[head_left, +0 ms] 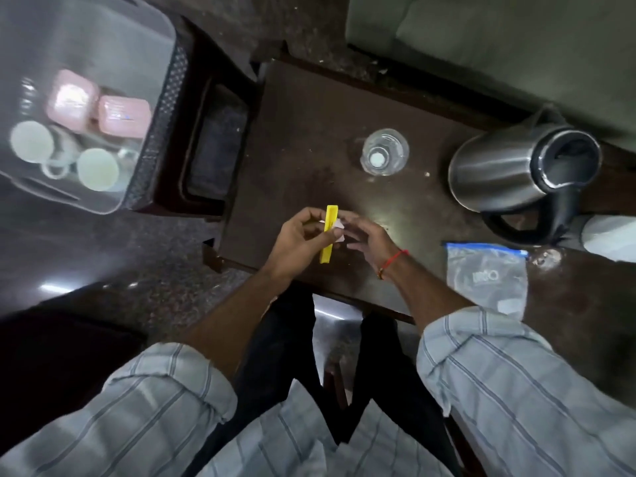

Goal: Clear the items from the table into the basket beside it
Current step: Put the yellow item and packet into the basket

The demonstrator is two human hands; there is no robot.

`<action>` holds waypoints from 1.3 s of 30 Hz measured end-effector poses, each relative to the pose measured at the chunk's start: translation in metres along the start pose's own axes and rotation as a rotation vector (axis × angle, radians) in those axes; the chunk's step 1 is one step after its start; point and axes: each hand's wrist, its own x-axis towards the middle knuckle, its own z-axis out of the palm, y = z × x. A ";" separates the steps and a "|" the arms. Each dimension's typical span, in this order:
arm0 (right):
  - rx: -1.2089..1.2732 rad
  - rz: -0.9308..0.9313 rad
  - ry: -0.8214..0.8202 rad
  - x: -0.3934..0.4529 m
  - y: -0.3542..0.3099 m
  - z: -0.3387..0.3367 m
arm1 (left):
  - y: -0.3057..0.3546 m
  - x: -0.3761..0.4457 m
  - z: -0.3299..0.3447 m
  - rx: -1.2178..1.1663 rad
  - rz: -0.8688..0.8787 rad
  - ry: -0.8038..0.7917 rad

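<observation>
From the head camera, a dark brown surface (303,108) stands on a dark speckled floor, with a grey-green cushioned seat along its far side. To the left, well apart from the surface's edge, a clear basket (103,36) with a dark mesh wall sits on a dark stool; it holds two pink boxes (99,110) and several white cups (98,168).

On the surface, a clear plastic bottle (384,152) stands upright near the middle. A steel kettle (523,170) with a black handle is at the right edge, and a clear zip bag (487,278) with a blue seal lies flat near the right forearm.

Over the near left part of the surface, the left hand (296,241) has its grip closed on a yellow strip (329,232), thumb and fingers pinching its middle. A small white scrap (339,228) shows just behind the strip. The right hand (370,241), a red thread at its wrist, is just beside them; whether its fingertips actually pinch the scrap, I cannot tell.
</observation>
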 end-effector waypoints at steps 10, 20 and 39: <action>-0.132 -0.175 -0.156 0.043 -0.103 0.108 | 0.075 -0.013 -0.120 -0.108 0.120 0.060; -0.369 -0.699 0.233 0.101 -0.249 0.212 | 0.157 0.028 -0.260 -0.138 0.173 0.502; -0.933 -0.788 0.306 0.141 -0.262 0.251 | 0.165 0.100 -0.296 0.314 0.149 0.778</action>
